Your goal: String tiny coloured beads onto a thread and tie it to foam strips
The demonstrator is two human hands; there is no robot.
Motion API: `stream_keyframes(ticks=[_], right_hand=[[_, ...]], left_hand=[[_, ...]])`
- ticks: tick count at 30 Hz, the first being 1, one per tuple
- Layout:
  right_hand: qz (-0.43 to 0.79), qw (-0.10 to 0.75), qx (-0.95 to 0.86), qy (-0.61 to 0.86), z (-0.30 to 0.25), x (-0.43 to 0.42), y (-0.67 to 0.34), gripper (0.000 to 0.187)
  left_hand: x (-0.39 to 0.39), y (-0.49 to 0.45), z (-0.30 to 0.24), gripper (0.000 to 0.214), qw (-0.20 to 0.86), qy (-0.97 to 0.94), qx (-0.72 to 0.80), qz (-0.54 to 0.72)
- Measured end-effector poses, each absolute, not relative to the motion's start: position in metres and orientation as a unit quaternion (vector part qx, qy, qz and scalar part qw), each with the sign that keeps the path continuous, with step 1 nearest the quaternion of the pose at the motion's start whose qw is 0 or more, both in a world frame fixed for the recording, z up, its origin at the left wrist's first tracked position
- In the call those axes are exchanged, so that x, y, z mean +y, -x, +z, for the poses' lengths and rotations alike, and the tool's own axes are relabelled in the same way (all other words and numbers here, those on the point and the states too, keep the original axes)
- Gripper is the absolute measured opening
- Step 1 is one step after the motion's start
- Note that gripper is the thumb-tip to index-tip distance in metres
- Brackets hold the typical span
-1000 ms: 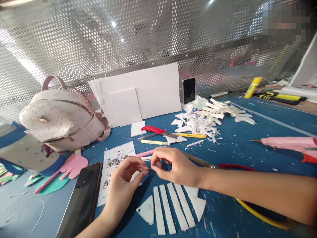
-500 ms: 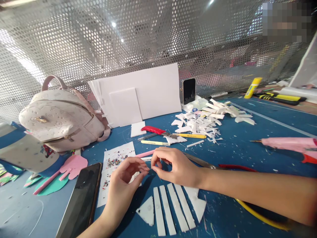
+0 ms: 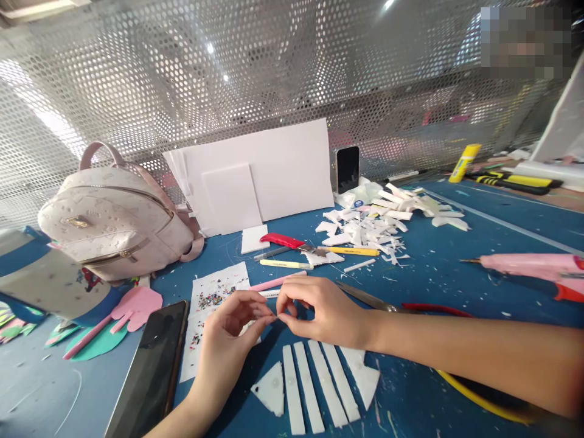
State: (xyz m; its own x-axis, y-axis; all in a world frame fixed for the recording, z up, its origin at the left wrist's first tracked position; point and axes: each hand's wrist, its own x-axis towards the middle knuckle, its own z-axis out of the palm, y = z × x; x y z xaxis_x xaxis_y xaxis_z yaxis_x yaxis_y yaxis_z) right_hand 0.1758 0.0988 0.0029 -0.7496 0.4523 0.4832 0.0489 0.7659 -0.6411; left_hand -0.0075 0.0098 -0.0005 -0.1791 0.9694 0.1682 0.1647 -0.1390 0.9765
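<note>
My left hand (image 3: 228,337) and my right hand (image 3: 319,310) meet fingertip to fingertip just above the blue table (image 3: 456,274). Both are pinched on something too small to make out. Right below them lies a row of white foam strips (image 3: 314,386) with a foam triangle (image 3: 270,386) at the left end and another wedge (image 3: 367,374) at the right. A white sheet sprinkled with tiny coloured bits (image 3: 210,298) lies under my left hand. A pink pen (image 3: 276,281) lies just beyond my fingers.
A dark phone (image 3: 148,371) lies at the near left. A pale backpack (image 3: 114,216) and leaning white foam boards (image 3: 260,173) stand behind. Foam scraps (image 3: 378,222), a red knife (image 3: 285,239), scissors (image 3: 401,306) and a pink glue gun (image 3: 533,267) lie to the right.
My fingertips have closed slightly tighter together. The view has shifted down a little. Nothing else on the table has moved.
</note>
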Motion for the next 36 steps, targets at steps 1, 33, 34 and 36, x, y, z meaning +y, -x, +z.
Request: stream_keyframes(ticks=[1,33,34,36], right_hand=[[0.313,0.322,-0.883,0.139,0.0030,0.0988,-0.1757,0.006],[0.337,0.340,-0.865,0.153,0.0103,0.0972,-0.1759,0.008],[0.338,0.344,-0.861,0.160,0.0102,0.0978,-0.1760,0.008],[0.348,0.348,-0.853,0.174,0.0096,0.0993,-0.1755,0.007]], left_hand=[[0.0102,0.0076,-0.0007,0.016,0.374,-0.521,0.539,0.546],[0.0061,0.0032,0.0037,0.035,0.354,-0.564,0.573,0.477],[0.0047,0.0025,0.0036,0.033,0.342,-0.584,0.571,0.465],[0.0013,0.0012,0.0034,0.028,0.329,-0.620,0.558,0.443]])
